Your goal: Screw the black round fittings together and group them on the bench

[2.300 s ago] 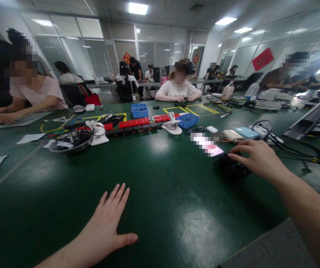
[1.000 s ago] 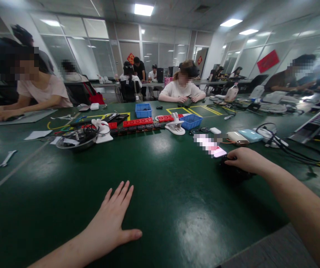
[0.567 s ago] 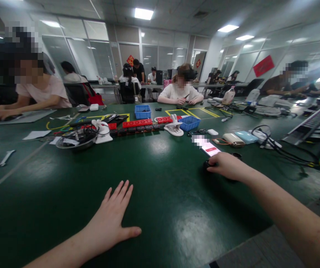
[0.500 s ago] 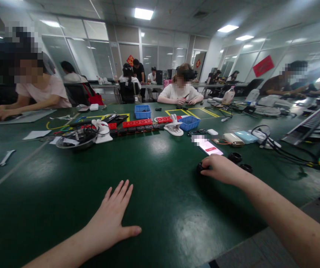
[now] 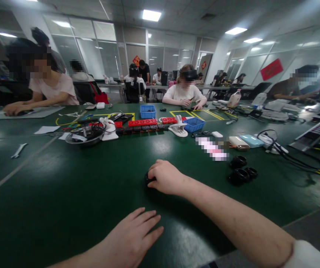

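Observation:
My right hand (image 5: 167, 178) is closed around a small black round piece (image 5: 148, 181) on the green tabletop. Most of that piece is covered by my fingers, so its exact kind is not visible. My left hand (image 5: 133, 234) lies nearer to me, lower in view, with its fingers stretched out and nothing in it. To the right of my right hand, a small group of black ring-shaped parts (image 5: 240, 175) stands on the table. Behind them lies a phone with a blurred, lit screen (image 5: 212, 149).
Across the table run red and black blocks (image 5: 142, 123), with a white clamp-like stand (image 5: 178, 128) and blue bins (image 5: 193, 124) nearby. A metal bowl of cables (image 5: 86, 139) and a wrench (image 5: 19, 150) are at left. Cables and a power bank (image 5: 238, 143) lie right. Co-workers sit beyond.
My right hand has moved left with the black piece, toward the middle of the table. My left hand has shifted right and closer to me. The view has turned slightly left.

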A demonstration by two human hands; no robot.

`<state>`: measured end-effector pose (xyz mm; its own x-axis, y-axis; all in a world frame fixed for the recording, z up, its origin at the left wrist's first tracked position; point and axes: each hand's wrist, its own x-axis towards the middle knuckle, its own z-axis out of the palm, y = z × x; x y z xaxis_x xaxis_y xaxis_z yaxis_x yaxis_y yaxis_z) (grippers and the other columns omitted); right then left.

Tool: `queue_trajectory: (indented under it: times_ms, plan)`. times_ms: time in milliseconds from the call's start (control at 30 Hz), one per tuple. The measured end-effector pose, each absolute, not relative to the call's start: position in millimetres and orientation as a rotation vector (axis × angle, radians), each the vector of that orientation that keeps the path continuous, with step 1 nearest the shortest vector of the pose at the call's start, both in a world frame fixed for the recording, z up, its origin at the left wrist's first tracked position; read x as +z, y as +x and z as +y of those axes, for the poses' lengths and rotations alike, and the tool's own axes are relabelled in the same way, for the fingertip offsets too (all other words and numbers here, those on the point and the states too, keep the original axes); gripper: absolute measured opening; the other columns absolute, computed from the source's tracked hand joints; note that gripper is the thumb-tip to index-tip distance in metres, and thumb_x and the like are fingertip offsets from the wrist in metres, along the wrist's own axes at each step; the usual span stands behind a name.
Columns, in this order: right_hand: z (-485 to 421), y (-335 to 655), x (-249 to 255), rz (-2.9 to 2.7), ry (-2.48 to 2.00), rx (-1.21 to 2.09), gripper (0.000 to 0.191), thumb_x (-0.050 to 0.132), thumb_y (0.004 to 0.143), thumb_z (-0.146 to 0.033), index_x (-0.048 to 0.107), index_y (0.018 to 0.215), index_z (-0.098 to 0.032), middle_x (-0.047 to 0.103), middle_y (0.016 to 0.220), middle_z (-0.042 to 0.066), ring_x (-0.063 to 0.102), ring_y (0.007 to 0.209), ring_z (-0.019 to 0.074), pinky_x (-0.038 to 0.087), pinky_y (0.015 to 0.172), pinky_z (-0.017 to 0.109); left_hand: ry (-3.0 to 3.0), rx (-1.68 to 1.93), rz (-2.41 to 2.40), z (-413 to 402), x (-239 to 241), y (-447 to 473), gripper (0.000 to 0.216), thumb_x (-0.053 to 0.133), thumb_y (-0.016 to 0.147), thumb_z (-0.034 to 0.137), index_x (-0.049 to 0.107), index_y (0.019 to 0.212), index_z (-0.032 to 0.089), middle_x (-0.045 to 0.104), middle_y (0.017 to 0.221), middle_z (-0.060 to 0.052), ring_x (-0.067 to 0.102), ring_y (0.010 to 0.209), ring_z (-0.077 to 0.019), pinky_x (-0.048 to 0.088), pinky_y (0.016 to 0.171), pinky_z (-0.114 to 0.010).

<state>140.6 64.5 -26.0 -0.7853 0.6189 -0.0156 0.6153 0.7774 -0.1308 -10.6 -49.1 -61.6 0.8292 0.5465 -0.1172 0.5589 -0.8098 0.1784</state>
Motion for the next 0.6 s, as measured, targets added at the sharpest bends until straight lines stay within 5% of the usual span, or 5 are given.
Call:
queue_trajectory:
  times_ms: [200, 600]
  plan:
    - [85, 98, -30, -2.913, -1.047, 0.304, 0.019, 0.058, 0.080, -0.028, 0.065, 0.093, -0.015, 0.064, 0.097, 0.007, 0.058, 0.091, 0.0180, 0.044, 0.078, 0.028, 2.657, -0.015, 0.890, -47, -55, -9, 0.057, 0.067, 0.076, 0.034, 0.046, 0.127, 0.019, 0.040, 0.136, -0.014, 0.036, 0.124, -0.0299, 0.031, 0.101, -0.049]
    - [134, 46, -39, -2.880, -1.137, 0.368, 0.027, 0.049, 0.088, -0.031, 0.052, 0.110, -0.015, 0.054, 0.111, 0.008, 0.055, 0.095, 0.0177, 0.048, 0.080, 0.037, 2.470, -0.080, 0.879, -35, -58, -14, 0.056, 0.059, 0.081, 0.038, 0.039, 0.131, 0.025, 0.032, 0.140, -0.013, 0.027, 0.129, -0.0316, 0.021, 0.102, -0.054]
